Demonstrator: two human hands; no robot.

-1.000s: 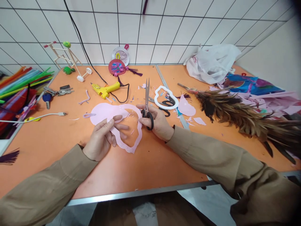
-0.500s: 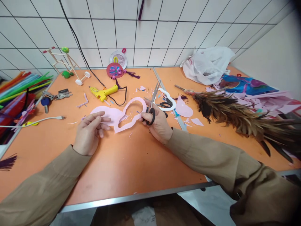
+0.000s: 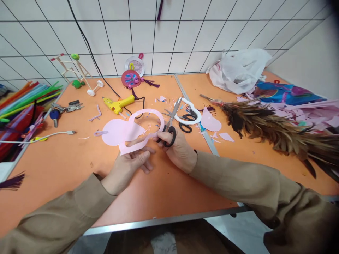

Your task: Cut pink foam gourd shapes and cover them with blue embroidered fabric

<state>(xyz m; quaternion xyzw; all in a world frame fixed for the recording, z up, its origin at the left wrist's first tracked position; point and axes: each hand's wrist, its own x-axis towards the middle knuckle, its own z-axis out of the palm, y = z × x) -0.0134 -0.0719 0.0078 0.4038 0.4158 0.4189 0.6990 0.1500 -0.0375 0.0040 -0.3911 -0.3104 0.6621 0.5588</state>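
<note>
My left hand (image 3: 131, 164) pinches the near end of a pink gourd-shaped paper outline (image 3: 148, 114), lifted a little above the orange table (image 3: 79, 165). My right hand (image 3: 176, 146) has its fingers through the black handles of a pair of scissors (image 3: 171, 121), blades pointing up and away, right beside the outline's waist. Under the outline lies a solid pink gourd-shaped cutout (image 3: 116, 131). Small pink paper scraps lie around both hands.
A yellow glue gun (image 3: 118, 103) with a black cord lies behind the hands, next to a white gourd frame (image 3: 188, 112) and second black scissors. Pipe cleaners (image 3: 23, 100), keys and a USB cable sit at left. A feather duster (image 3: 267, 125) and plastic bag (image 3: 238, 70) are right.
My left hand moved from the outline's left side to its near end and took hold there. The outline turned and lifted. The scissors stayed in my right hand, tilting slightly.
</note>
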